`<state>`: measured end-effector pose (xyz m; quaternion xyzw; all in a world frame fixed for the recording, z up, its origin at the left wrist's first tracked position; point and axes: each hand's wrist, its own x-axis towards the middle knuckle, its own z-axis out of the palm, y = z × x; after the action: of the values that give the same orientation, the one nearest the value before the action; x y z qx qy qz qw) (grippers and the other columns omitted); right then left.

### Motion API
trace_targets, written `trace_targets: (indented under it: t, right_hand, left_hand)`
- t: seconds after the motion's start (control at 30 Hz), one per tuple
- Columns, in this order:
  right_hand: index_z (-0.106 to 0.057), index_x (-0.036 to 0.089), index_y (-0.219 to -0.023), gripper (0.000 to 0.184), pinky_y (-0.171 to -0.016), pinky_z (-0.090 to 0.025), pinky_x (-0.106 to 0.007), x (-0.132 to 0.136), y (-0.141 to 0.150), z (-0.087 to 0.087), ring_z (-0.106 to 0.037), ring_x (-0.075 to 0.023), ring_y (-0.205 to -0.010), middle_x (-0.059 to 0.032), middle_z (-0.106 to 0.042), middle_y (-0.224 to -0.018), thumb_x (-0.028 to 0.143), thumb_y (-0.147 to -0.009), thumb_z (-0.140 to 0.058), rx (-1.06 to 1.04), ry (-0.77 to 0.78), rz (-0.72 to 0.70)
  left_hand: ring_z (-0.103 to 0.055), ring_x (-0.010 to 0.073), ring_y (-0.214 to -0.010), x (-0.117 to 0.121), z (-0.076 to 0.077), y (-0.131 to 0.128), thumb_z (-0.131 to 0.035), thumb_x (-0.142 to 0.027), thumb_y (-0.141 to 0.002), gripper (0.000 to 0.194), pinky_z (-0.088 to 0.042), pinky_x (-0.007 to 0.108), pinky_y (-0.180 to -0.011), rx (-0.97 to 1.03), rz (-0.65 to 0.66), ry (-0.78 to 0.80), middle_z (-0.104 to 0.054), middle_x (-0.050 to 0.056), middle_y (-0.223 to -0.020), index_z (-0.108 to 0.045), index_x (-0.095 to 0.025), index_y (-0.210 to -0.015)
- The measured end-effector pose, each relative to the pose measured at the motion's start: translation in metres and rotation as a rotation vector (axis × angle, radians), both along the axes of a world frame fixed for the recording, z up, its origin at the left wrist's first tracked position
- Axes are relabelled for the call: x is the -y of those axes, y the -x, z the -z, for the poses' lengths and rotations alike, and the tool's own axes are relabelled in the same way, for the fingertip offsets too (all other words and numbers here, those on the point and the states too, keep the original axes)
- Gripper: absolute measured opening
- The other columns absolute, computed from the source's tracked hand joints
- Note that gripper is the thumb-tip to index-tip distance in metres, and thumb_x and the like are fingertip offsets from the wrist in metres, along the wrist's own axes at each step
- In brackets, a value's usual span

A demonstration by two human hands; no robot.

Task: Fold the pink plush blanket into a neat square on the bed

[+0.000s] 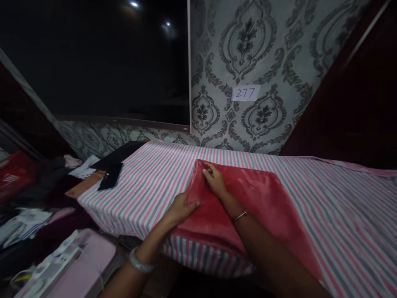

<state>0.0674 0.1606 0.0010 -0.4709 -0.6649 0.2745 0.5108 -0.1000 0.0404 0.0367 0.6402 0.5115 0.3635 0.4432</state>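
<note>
A red, velvety cloth [260, 207] lies folded on a surface covered by a pink, grey and white striped cloth [136, 178]. My left hand [182, 209] grips the red cloth's left edge, its thumb on top and its other fingers mostly hidden at the edge. Farther away, near the far left corner of the red cloth, my right hand [214, 179] has its fingers curled in a pinch on the fabric. My right forearm crosses over the middle of the red cloth and hides part of it.
A dark phone [111, 177] rests at the striped cloth's left end, by a brown flat piece [85, 185]. Clothes and a pink padded item [89, 260] are at lower left. Behind stand a large dark screen [102, 62] and a patterned wall with a "277" label [245, 93].
</note>
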Motion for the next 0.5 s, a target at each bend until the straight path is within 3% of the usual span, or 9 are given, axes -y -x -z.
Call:
trace_targets:
  t: [0.17, 0.27, 0.37, 0.43, 0.5]
  right_hand:
    - [-0.052, 0.022, -0.145, 0.052, -0.097, -0.046, -0.042, 0.015, 0.01, -0.01, -0.062, -0.027, -0.106, -0.0132, -0.062, -0.126, 0.04, -0.096, -0.05, 0.427, 0.036, 0.074]
    - [-0.046, 0.023, -0.15, 0.054, -0.1, -0.045, -0.044, 0.021, 0.014, -0.017, -0.062, -0.03, -0.113, -0.0154, -0.055, -0.138, 0.041, -0.099, -0.047, 0.54, 0.105, 0.086]
    - [-0.047, 0.02, -0.149, 0.054, -0.1, -0.046, -0.044, 0.019, 0.016, -0.025, -0.062, -0.0298, -0.115, -0.0166, -0.058, -0.135, 0.036, -0.098, -0.051, 0.496, 0.125, 0.052]
    - [-0.051, 0.016, -0.146, 0.054, -0.094, -0.05, -0.04, 0.016, 0.013, -0.032, -0.065, -0.0271, -0.106, -0.0143, -0.068, -0.119, 0.031, -0.094, -0.057, 0.462, 0.126, 0.013]
    - [-0.054, 0.016, -0.144, 0.052, -0.086, -0.052, -0.033, 0.014, 0.004, -0.041, -0.068, -0.0221, -0.092, -0.0078, -0.073, -0.099, 0.025, -0.093, -0.057, 0.45, 0.115, -0.011]
  left_hand:
    - [-0.071, 0.0262, -0.084, 0.015, 0.013, 0.009, -0.073, -0.053, -0.071, 0.042, -0.056, 0.042, -0.082, 0.278, -0.046, 0.124, -0.075, 0.008, -0.087, -0.07, -0.017, -0.094]
    - [-0.069, 0.0248, -0.079, 0.015, 0.014, 0.015, -0.07, -0.056, -0.072, 0.042, -0.056, 0.041, -0.08, 0.206, -0.043, 0.087, -0.073, 0.007, -0.082, -0.068, -0.019, -0.092]
    - [-0.067, 0.0227, -0.073, 0.012, -0.001, 0.021, -0.064, -0.053, -0.076, 0.042, -0.056, 0.039, -0.074, -0.131, -0.187, -0.131, -0.07, 0.004, -0.079, -0.066, -0.018, -0.1]
    - [-0.068, 0.0238, -0.086, 0.008, -0.018, 0.017, -0.058, -0.047, -0.082, 0.044, -0.055, 0.04, -0.082, -0.307, -0.287, -0.353, -0.072, 0.009, -0.099, -0.063, -0.018, -0.115]
    - [-0.063, 0.0261, -0.115, 0.001, -0.036, 0.002, -0.05, -0.041, -0.089, 0.048, -0.049, 0.043, -0.1, -0.381, -0.263, -0.548, -0.066, 0.014, -0.129, -0.056, -0.018, -0.131]
